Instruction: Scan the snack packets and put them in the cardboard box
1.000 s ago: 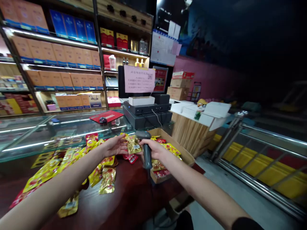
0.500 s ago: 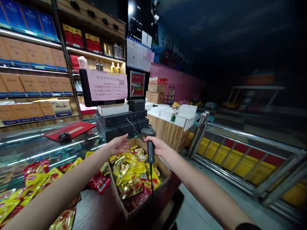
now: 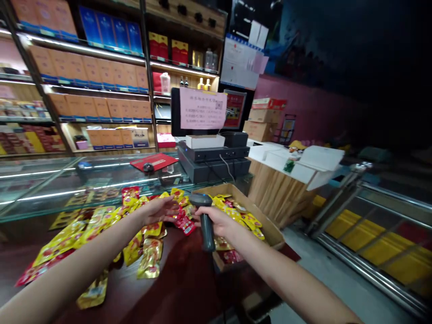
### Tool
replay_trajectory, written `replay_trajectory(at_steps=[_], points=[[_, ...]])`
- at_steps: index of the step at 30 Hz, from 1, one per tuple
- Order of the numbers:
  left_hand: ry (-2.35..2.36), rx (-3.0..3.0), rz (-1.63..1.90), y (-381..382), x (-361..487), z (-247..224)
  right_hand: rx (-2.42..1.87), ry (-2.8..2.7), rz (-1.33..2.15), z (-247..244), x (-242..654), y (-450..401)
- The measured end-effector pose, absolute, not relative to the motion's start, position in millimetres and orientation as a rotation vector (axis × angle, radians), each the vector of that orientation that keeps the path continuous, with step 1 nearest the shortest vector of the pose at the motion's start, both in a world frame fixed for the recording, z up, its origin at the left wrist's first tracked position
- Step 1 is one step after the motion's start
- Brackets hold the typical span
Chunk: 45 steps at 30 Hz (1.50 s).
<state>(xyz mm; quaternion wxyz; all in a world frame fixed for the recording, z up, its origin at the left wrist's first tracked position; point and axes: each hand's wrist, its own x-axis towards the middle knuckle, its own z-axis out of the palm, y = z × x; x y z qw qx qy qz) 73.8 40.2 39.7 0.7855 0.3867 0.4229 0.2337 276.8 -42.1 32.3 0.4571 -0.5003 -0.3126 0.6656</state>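
Note:
My right hand [image 3: 218, 219] grips a dark grey barcode scanner [image 3: 207, 231] by its handle, in front of the left side of a cardboard box [image 3: 275, 234]. Yellow, gold and red snack packets [image 3: 249, 220] fill that box. My left hand [image 3: 162, 210] reaches over the loose packets on the counter, its fingers stretched and apart, with nothing visibly held. Close to its fingertips lies a red packet [image 3: 185, 222]. More yellow and gold packets [image 3: 150, 258] spread leftward beneath my left forearm.
Behind the box stand a black cash drawer [image 3: 212, 168] and a monitor with a pink notice [image 3: 202, 108]. A mouse [image 3: 148, 167] rests on a red mat [image 3: 158, 159] upon the glass counter [image 3: 101, 173]. A metal railing [image 3: 340, 243] runs along the right.
The view has turned left, so the box and shelves appear farther right. The scanner, in my right hand, has moved from over the box to its left side. My left hand is now over the loose packets.

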Motion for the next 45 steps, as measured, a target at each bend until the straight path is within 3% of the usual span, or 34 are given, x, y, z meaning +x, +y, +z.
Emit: replay_trajectory(at_steps=[9, 21, 32, 45], points=[[0.931, 0.687, 0.679, -21, -37, -6, -1.285, -0.602, 1.848, -16, 185, -64], [1.087, 0.876, 0.917, -80, -35, -52, -1.185, -0.362, 1.730, -55, 151, -89], [0.955, 0.842, 0.936, -105, -9, -70, -0.920, -0.350, 1.859, -57, 146, -117], [0.802, 0.868, 1.042, -53, 13, -66, -1.113, -0.890, 1.439, -11, 168, -125]])
